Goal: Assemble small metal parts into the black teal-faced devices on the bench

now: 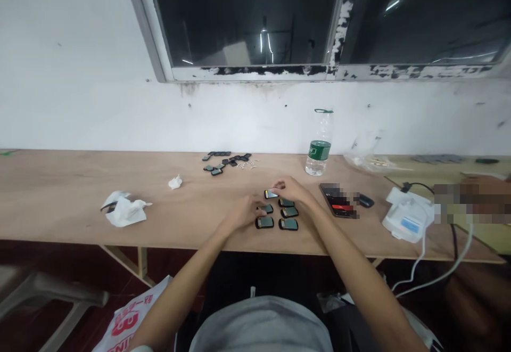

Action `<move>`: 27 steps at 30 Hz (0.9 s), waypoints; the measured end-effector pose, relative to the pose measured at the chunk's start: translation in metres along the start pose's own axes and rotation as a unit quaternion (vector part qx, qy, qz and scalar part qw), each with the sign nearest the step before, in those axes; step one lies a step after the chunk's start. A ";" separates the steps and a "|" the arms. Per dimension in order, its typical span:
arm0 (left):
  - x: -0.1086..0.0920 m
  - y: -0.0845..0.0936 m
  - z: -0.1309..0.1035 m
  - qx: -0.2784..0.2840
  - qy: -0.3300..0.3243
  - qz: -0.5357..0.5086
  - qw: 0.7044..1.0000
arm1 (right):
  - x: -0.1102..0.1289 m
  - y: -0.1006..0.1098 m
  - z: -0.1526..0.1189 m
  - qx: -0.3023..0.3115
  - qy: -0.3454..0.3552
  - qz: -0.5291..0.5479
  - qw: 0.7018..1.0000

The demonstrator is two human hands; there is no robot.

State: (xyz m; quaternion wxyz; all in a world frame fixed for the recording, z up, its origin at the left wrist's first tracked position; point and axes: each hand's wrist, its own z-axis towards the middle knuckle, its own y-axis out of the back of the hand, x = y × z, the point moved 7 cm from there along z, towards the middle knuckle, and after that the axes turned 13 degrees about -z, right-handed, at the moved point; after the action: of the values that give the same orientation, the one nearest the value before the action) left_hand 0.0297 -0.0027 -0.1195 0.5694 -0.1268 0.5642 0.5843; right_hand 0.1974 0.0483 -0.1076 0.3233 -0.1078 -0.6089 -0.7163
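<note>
Several small, dark, rounded devices with greyish screens lie in two columns on the table in front of me. My right hand (288, 188) reaches across to the far one of the left column, a device (270, 194) with a yellow patch at its left end, and its fingers close on that edge. My left hand (246, 211) is beside the middle device (266, 209) of the same column, its fingers apart and partly covering it. Nearest to me are a left device (264, 223) and a right device (288, 224). Markings on them are too small to read.
More small dark parts (235, 159) lie farther back on the brown tabletop (191, 224). A water bottle (318, 152), phone (334, 200) and white box with cables (407, 219) are to the right. Crumpled tissue (130, 211) lies left. Another person's arm (489, 192) shows at far right.
</note>
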 end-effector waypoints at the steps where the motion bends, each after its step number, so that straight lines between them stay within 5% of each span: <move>1: -0.001 -0.002 -0.001 0.019 0.001 0.016 1.000 | -0.002 -0.006 0.004 0.015 0.000 -0.011 1.000; 8: 0.007 0.003 -0.002 0.034 0.013 0.063 0.997 | 0.002 -0.031 0.009 0.061 0.020 -0.039 0.997; 13: 0.002 0.020 0.001 0.005 0.006 0.037 0.999 | 0.013 -0.017 -0.003 0.040 0.028 -0.074 0.996; 20: 0.000 0.073 0.001 -0.158 -0.021 0.050 0.986 | -0.011 0.069 -0.054 -0.188 -0.001 -0.030 0.982; 24: 0.000 0.095 -0.013 -0.300 -0.018 0.047 0.953 | -0.034 0.096 -0.077 -0.308 -0.027 -0.022 0.951; 27: -0.002 0.098 -0.021 -0.349 -0.018 0.031 0.936 | -0.046 0.106 -0.087 -0.392 -0.080 0.001 0.917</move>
State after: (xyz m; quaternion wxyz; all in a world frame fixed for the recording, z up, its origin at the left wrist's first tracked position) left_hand -0.0592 0.0079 -0.0747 0.4810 -0.2892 0.3179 0.7641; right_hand 0.3160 -0.0239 -0.0682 0.2065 -0.2832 -0.3031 -0.8862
